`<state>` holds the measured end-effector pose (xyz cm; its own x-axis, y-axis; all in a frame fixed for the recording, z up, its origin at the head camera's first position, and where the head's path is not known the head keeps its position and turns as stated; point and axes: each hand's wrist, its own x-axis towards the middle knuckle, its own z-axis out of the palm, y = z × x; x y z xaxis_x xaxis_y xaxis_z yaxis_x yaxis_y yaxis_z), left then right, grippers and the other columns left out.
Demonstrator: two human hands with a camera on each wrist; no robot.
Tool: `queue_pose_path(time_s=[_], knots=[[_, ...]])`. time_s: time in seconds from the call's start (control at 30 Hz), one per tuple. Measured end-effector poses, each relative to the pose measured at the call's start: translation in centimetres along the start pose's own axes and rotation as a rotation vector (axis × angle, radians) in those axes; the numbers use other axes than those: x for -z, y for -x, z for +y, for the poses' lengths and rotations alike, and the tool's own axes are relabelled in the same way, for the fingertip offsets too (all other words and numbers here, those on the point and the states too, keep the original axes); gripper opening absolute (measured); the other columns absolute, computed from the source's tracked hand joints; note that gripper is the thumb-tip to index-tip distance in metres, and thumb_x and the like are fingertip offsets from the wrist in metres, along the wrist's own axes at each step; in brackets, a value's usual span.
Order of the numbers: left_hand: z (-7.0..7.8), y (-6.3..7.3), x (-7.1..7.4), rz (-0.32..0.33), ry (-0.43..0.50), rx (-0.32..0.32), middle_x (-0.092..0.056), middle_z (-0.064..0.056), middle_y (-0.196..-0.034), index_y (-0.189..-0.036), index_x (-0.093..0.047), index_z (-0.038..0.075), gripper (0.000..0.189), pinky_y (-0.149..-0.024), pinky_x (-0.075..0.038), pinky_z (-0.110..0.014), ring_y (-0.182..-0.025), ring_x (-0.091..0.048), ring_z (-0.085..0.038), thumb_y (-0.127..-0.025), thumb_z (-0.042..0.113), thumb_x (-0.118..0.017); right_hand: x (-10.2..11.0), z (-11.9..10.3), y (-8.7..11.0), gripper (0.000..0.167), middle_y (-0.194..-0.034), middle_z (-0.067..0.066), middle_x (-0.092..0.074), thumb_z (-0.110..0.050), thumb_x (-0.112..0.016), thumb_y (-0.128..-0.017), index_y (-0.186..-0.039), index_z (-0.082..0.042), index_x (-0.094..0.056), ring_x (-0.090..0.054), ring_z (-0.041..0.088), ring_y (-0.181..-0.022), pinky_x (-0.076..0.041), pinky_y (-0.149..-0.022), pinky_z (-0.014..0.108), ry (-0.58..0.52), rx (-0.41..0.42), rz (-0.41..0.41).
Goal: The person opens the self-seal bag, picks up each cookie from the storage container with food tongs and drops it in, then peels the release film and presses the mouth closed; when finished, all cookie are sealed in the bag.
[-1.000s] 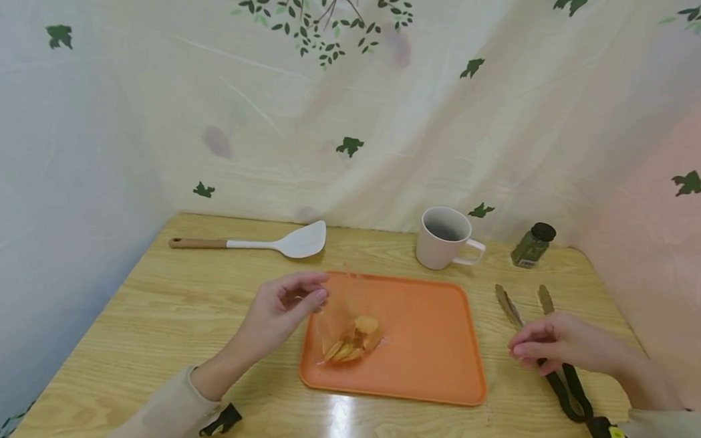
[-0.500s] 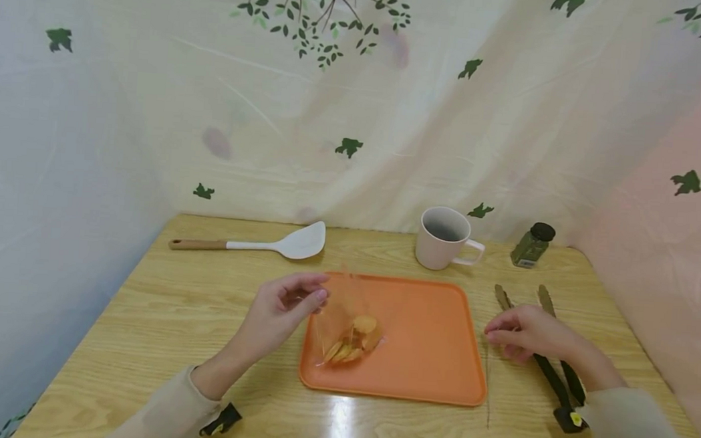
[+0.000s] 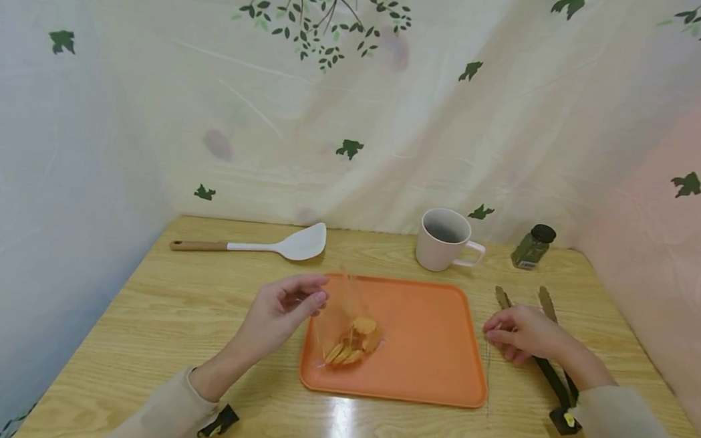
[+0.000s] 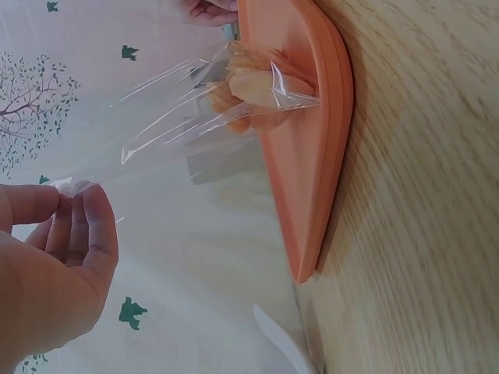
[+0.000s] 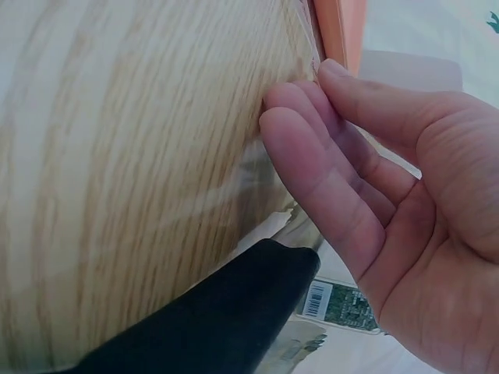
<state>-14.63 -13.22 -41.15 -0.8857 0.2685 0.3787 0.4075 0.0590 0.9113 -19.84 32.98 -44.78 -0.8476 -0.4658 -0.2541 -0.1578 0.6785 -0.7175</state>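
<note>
My left hand [image 3: 281,305] pinches the top edge of a clear plastic bag [image 4: 168,128] between thumb and fingertips. Potato chips [image 3: 365,325] lie in the bag's bottom, which rests on the orange tray [image 3: 433,345]. My right hand [image 3: 521,333] is just off the tray's right edge, thumb and fingertips pinching a thin, see-through piece [image 3: 488,381]. It hangs down as a fine line in the head view; I cannot tell its exact kind. Beneath the right hand lie black-handled metal tongs [image 3: 548,378], partly hidden by it.
A white spatula [image 3: 301,244] with a wooden handle lies behind the tray to the left. Further right stand a pale mug [image 3: 439,248] and a black-capped jar of green herbs [image 3: 532,247]. Printed cloth [image 3: 273,107] encloses the wooden table [image 3: 200,317] at the back and sides.
My right hand has moved left from over the tongs towards the tray's edge, and the thin piece now shows hanging from it. The left hand keeps its grip on the bag.
</note>
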Motion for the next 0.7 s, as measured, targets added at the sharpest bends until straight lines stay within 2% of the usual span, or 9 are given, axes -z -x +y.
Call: queue_pose_path(time_s=[0.23,0.53,0.63,0.7], knots=[[-0.04,-0.03,-0.21,0.0,0.01,-0.001,-0.071,-0.015,-0.099,-0.12,-0.069,-0.002,0.023,-0.076,-0.06,-0.037,-0.087,-0.072,-0.019,-0.098,0.001,-0.066,-0.07,0.13,-0.06,0.027,-0.074,0.006,-0.064,-0.015,-0.068,-0.099,-0.117,0.004,-0.062,-0.065,0.024,-0.057,-0.057,-0.048,0.035,-0.003,-0.004,0.004],[0.1,-0.05,-0.23,-0.006,-0.008,0.014,-0.072,-0.011,-0.1,-0.121,-0.069,0.0,0.023,-0.076,-0.06,-0.037,-0.088,-0.072,-0.02,-0.099,0.004,-0.066,0.25,-0.07,0.56,0.033,-0.079,0.011,-0.065,-0.011,-0.066,-0.1,-0.124,0.009,-0.056,-0.065,0.028,-0.06,-0.058,-0.052,0.039,-0.094,-0.013,0.021],[0.14,-0.04,-0.25,-0.005,-0.007,0.019,-0.072,-0.011,-0.1,-0.121,-0.069,0.0,0.023,-0.076,-0.06,-0.036,-0.088,-0.072,-0.019,-0.099,0.004,-0.066,0.56,-0.26,0.67,0.032,-0.08,0.012,-0.065,-0.009,-0.064,-0.101,-0.124,0.011,-0.055,-0.064,0.026,-0.059,-0.058,-0.052,0.038,-0.081,0.004,0.04],[0.1,-0.06,-0.25,-0.006,-0.003,0.016,-0.071,-0.016,-0.101,-0.121,-0.069,0.0,0.023,-0.076,-0.06,-0.037,-0.088,-0.072,-0.019,-0.099,0.003,-0.066,0.8,-0.35,0.65,0.029,-0.085,0.013,-0.065,-0.007,-0.062,-0.102,-0.124,0.011,-0.056,-0.062,0.024,-0.058,-0.057,-0.051,0.037,-0.042,0.024,0.075]])
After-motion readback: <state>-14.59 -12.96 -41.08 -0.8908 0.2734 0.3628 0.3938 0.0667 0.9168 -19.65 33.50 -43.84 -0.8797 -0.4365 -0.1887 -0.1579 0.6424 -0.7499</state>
